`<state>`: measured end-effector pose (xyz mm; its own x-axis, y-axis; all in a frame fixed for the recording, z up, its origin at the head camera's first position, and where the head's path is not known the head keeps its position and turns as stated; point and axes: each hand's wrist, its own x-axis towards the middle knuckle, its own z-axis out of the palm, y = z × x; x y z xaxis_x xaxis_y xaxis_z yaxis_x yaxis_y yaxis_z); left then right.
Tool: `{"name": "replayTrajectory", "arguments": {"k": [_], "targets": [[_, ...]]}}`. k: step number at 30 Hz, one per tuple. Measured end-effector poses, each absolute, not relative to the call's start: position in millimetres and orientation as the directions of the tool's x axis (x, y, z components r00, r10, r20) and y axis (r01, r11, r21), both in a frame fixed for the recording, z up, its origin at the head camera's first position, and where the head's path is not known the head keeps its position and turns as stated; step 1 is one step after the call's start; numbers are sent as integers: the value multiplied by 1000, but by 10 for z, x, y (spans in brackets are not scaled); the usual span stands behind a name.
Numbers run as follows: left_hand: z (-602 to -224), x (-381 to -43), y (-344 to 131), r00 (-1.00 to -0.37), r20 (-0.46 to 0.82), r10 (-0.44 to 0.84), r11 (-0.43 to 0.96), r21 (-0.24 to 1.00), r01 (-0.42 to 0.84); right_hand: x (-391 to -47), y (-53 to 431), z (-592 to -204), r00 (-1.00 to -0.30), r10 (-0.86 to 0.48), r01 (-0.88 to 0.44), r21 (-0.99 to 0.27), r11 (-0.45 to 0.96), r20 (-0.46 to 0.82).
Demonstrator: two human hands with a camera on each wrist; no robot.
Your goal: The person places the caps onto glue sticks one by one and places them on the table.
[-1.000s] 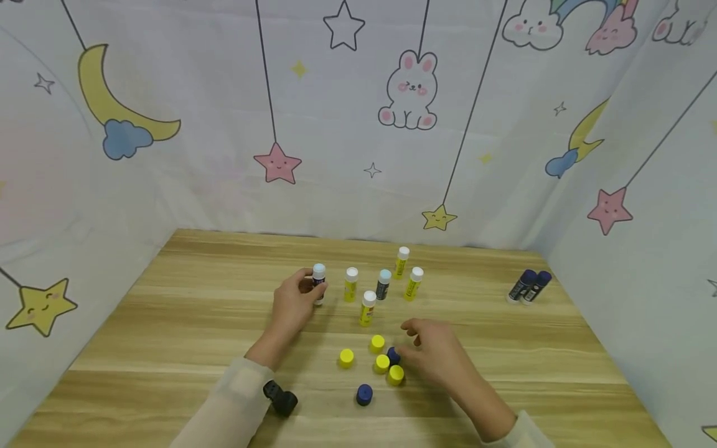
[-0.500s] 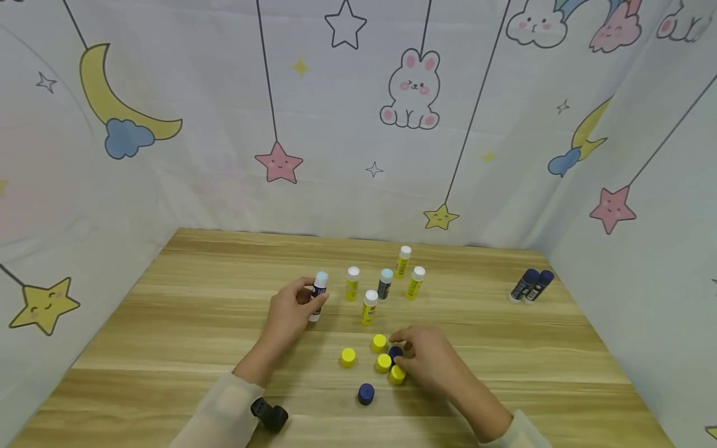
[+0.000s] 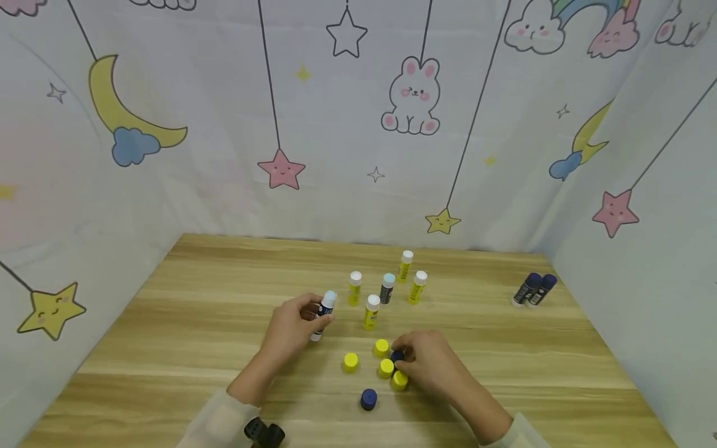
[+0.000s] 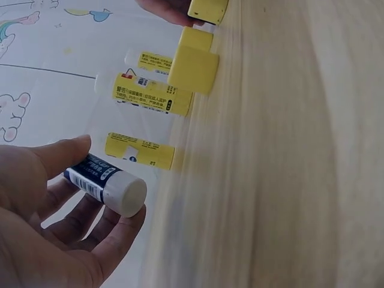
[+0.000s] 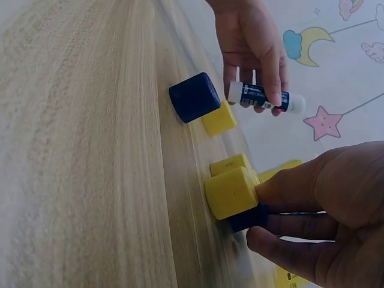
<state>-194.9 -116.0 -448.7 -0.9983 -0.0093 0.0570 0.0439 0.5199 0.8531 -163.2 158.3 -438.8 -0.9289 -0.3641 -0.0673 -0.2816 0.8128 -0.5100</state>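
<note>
My left hand (image 3: 291,326) grips a navy-labelled glue stick (image 4: 90,176) around its barrel. The stick is tilted and held above the table, its pale uncapped end up and its white base showing in the left wrist view. In the head view, my right hand (image 3: 431,358) pinches a navy cap (image 3: 397,356) between thumb and fingers. Yellow caps crowd around that one, and a yellow cap (image 5: 233,193) partly hides it in the right wrist view. A second navy cap (image 3: 368,399) lies nearer the front, with a yellow cap (image 3: 350,363) off to the left.
Several uncapped yellow glue sticks (image 3: 371,313) stand upright beyond the caps, with one uncapped dark glue stick (image 3: 387,289) among them. Two capped navy glue sticks (image 3: 526,290) stand together at the far right. A patterned cloth (image 3: 224,205) borders the wooden table (image 3: 168,336).
My left hand has lifted the glue stick off the table and brought it nearer, tilting it. My right hand has moved left and closed its fingers on the navy cap.
</note>
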Motion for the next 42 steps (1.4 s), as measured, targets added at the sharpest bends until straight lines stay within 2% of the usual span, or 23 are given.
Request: {"name": "replayTrajectory", "arguments": {"k": [10,20,29,42], "targets": [[-4429,-1855,-1134,-995,101,16,568,818,93,-1619,1592,-4357,-943,-333,-279,-488,827,-27],[-4370,-1779,-1102,-974,213,77,687,697,207,-1629,1583,-4350,-965,-261,-213,-620,755,14],[-4336,-1722,-1061,-942,314,121,779,558,286,-1593,1551,-4330,-989,-140,-127,-769,627,49],[-4308,-1665,-1005,-887,423,186,841,398,367,-1555,1493,-4292,-997,-47,-70,-878,474,53]]}}
